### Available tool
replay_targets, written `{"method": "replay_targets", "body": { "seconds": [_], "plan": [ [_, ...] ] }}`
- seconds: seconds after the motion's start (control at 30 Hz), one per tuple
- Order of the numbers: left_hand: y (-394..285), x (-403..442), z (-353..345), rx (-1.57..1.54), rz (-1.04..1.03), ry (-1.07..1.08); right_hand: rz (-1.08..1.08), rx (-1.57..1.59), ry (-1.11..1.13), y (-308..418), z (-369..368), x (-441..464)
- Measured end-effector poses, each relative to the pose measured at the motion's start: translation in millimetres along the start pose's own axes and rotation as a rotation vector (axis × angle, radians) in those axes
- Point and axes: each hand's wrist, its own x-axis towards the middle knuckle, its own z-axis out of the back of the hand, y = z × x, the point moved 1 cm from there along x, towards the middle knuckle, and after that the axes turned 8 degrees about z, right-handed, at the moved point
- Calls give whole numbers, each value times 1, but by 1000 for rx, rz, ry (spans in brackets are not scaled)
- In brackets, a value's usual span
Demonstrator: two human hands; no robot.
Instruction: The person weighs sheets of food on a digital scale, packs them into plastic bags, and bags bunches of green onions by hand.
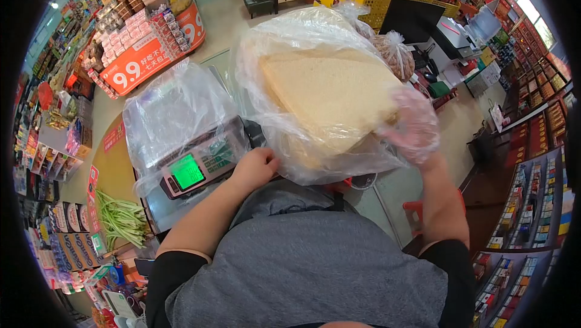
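A stack of thin, square, pale yellow sheets (330, 95), resembling tofu sheets, lies in a large clear plastic bag (254, 40) whose mouth faces me. My right hand (414, 125), covered by thin clear plastic, is at the stack's right corner. Its fingers are bent around the sheet edge, and the fingertips are blurred. At the bag's lower left edge, my left hand (257, 167) is bare and closed, apparently pinching the plastic. Just left of it stands a digital scale (193, 167) with a lit green display. Another clear plastic bag (175, 107) is spread over the scale's pan.
Green vegetable stalks (121, 219) lie left of the scale. Behind the stack are a tied bag of brown food (393, 52), a black monitor (411, 20) and a yellow basket (378, 7). A red stool (414, 210) is below my right arm. Stocked shelves line both sides.
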Motion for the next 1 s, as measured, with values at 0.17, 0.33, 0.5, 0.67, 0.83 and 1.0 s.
{"method": "replay_targets", "body": {
  "seconds": [0.17, 0.33, 0.5, 0.67, 0.83, 1.0],
  "plan": [
    [-82, -41, 40, 13, -544, -648, 151, 147, 479, 11, -24, 41],
    [-65, -30, 34, 43, -639, -258, 257, 275, 467, -8, -24, 40],
    [-14, -47, 13, 236, -773, -29, 301, 268, 397, -20, -41, 38],
    [-18, -63, 34, 87, -564, -447, 347, 288, 335, -20, -43, 48],
    [-44, -70, 38, 79, -676, -504, -15, 387, 606, -42, -48, 78],
    [-53, -77, 30, 95, -733, -490, -146, 525, 562, -52, -45, 88]
  ]
}}
